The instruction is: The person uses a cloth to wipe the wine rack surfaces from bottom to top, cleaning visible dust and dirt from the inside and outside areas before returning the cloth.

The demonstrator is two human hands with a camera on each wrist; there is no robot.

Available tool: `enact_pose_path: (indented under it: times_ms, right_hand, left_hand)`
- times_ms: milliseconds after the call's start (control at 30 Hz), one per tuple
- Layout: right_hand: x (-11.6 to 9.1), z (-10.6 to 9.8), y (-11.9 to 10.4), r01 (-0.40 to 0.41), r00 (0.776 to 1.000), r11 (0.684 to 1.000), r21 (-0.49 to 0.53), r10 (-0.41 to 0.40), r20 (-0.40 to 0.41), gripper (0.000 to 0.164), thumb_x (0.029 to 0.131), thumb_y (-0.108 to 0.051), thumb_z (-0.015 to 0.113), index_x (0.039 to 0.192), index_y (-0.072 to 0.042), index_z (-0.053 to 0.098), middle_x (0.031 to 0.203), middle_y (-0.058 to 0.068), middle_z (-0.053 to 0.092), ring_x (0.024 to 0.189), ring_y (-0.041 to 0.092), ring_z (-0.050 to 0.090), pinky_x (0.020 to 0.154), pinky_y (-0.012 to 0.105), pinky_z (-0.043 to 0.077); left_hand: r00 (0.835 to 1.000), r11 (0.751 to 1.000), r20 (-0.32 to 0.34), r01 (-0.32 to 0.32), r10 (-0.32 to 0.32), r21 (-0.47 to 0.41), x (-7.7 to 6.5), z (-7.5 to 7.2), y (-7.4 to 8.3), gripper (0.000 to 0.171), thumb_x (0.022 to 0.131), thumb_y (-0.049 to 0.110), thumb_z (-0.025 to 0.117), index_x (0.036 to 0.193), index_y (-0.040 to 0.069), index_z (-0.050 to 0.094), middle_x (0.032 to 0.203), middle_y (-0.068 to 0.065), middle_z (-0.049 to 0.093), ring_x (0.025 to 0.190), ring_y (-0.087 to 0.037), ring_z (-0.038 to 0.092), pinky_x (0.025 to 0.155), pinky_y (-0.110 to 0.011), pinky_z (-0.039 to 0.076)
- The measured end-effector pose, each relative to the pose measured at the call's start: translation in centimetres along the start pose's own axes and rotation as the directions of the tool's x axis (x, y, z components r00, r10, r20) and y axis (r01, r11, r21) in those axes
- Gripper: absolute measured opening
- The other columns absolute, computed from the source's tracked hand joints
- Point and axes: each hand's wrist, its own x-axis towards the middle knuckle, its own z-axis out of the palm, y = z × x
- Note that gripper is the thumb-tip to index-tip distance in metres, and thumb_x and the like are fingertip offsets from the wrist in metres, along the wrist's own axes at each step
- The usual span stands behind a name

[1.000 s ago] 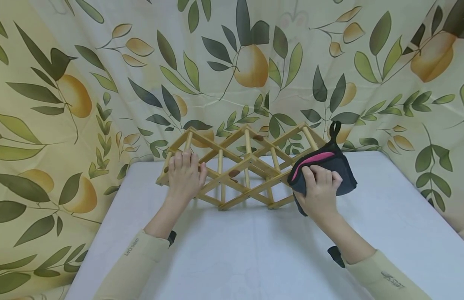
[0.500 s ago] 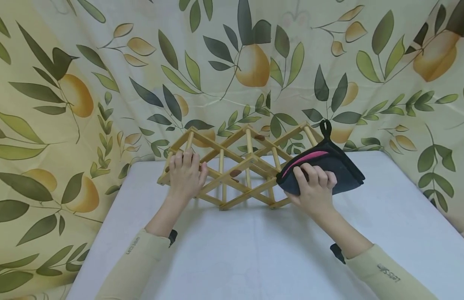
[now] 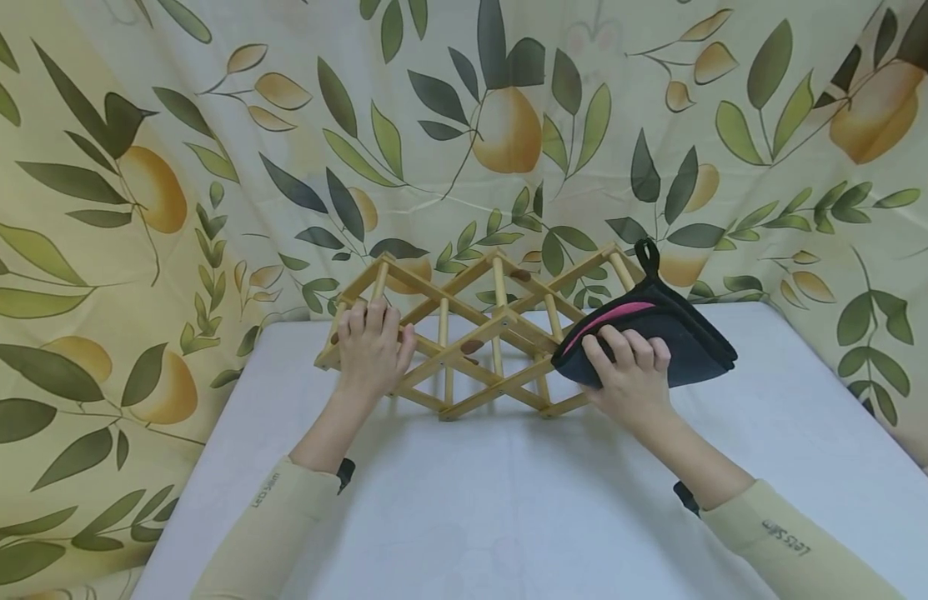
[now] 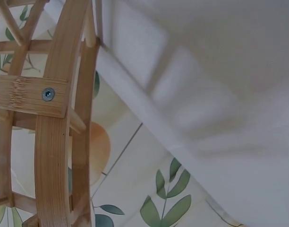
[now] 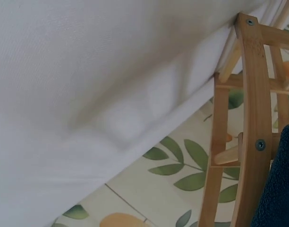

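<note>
A wooden lattice folding rack [image 3: 501, 321], like an expanding wine rack, stands on the table. My left hand [image 3: 369, 346] grips its left end, fingers over the slats and thumb to the right. In the left wrist view the rack's wooden slats [image 4: 55, 142] and a screw show, but the hand does not. My right hand [image 3: 629, 371] holds a dark blue fabric pouch [image 3: 692, 350] with black trim, a pink inside and a hanging loop, against the rack's right end. Its plush blue surface [image 5: 281, 184] borders the slats in the right wrist view. The pouch hides part of the rack.
A white cloth covers the table [image 3: 494, 508]. Behind and at both sides hangs a curtain [image 3: 448, 142] printed with leaves and orange fruit, close behind the rack.
My right hand has shifted the pouch slightly left, and the pouch has turned and spread wider across the rack's right end. My left hand and the rack stay nearly still.
</note>
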Motion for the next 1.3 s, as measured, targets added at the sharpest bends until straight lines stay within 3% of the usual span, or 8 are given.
enact_pose_path:
  times_ms: [67,167,300,400,633,900,1100,1300]
  right_hand:
    - [-0.1,0.0,0.1,0.015,1.000,1.000,0.018,-0.015,0.001,0.035,0.092,-0.031,0.034,0.107,-0.002,0.049,0.109,0.021,0.043,0.095,0.037,0.030,0.073,0.051,0.018]
    - [-0.2,0.0,0.2,0.031,1.000,0.998,0.060,-0.031,-0.002,0.025,0.087,-0.018,0.050,0.106,-0.001,0.051,0.107,0.023,0.046,0.094,0.038,0.032,0.072,0.051,0.023]
    - [-0.1,0.0,0.2,0.058,0.997,0.994,0.094,-0.053,-0.055,0.016,0.088,-0.009,0.052,0.101,0.001,0.054,0.100,0.023,0.052,0.087,0.039,0.040,0.069,0.048,0.033]
    - [0.1,0.2,0.3,0.070,0.991,0.992,0.103,-0.057,-0.124,0.022,0.096,-0.014,0.041,0.094,0.002,0.057,0.094,0.021,0.057,0.080,0.039,0.047,0.067,0.046,0.039]
    - [0.2,1.0,0.0,0.066,0.971,0.982,0.179,-0.021,-0.238,0.022,0.095,-0.013,0.046,0.086,0.001,0.059,0.086,0.019,0.061,0.072,0.038,0.050,0.063,0.047,0.041]
    - [-1.8,2.9,-2.8,0.186,0.979,0.950,0.252,-0.156,-0.134,0.023,0.093,-0.005,0.042,0.084,-0.001,0.061,0.087,0.016,0.062,0.068,0.032,0.052,0.054,0.040,0.044]
    - [-2.3,2.9,-3.3,0.133,0.990,0.953,0.271,-0.117,-0.072,0.026,0.095,-0.009,0.037,0.087,-0.002,0.061,0.090,0.016,0.061,0.071,0.033,0.051,0.056,0.042,0.043]
    - [-1.2,1.2,-1.4,0.053,0.991,0.973,0.225,-0.023,-0.132,0.019,0.085,-0.004,0.042,0.086,0.001,0.060,0.087,0.020,0.059,0.070,0.039,0.048,0.055,0.048,0.038]
  left_hand:
    - [1.000,1.000,-0.007,-0.002,0.002,-0.002,0.0,0.0,-0.1,0.027,0.089,0.027,0.037,0.082,0.003,0.048,0.095,-0.012,0.040,0.089,-0.031,0.035,0.077,-0.044,0.027]
    - [1.000,1.000,-0.007,-0.004,0.004,-0.003,0.0,0.0,-0.1,0.027,0.088,0.027,0.037,0.083,0.002,0.048,0.094,-0.012,0.040,0.089,-0.031,0.035,0.077,-0.044,0.027]
    - [1.000,1.000,-0.003,-0.006,0.006,-0.005,0.0,0.1,-0.2,0.024,0.085,0.025,0.042,0.083,0.002,0.048,0.094,-0.012,0.040,0.089,-0.031,0.034,0.077,-0.045,0.026]
    - [1.000,1.000,-0.002,-0.005,0.005,0.001,-0.1,0.1,-0.2,0.022,0.081,0.024,0.047,0.083,0.002,0.048,0.094,-0.012,0.039,0.089,-0.031,0.034,0.077,-0.044,0.026]
    - [1.000,1.000,0.005,-0.002,0.002,0.021,-0.2,0.1,-0.2,0.022,0.080,0.023,0.050,0.083,0.002,0.049,0.095,-0.011,0.039,0.088,-0.031,0.034,0.076,-0.044,0.027]
    - [1.000,1.000,0.013,-0.011,0.010,0.024,0.0,0.0,0.0,0.026,0.087,0.027,0.039,0.083,0.003,0.048,0.095,-0.011,0.038,0.087,-0.031,0.033,0.074,-0.043,0.026]
    - [1.000,1.000,0.015,-0.004,0.004,0.020,0.0,0.0,0.3,0.024,0.085,0.026,0.042,0.084,0.003,0.049,0.095,-0.011,0.038,0.087,-0.031,0.034,0.074,-0.043,0.028]
    - [1.000,1.000,0.016,-0.004,0.004,0.017,0.0,-0.1,0.1,0.021,0.080,0.024,0.049,0.083,0.003,0.049,0.095,-0.011,0.038,0.087,-0.031,0.034,0.074,-0.043,0.028]
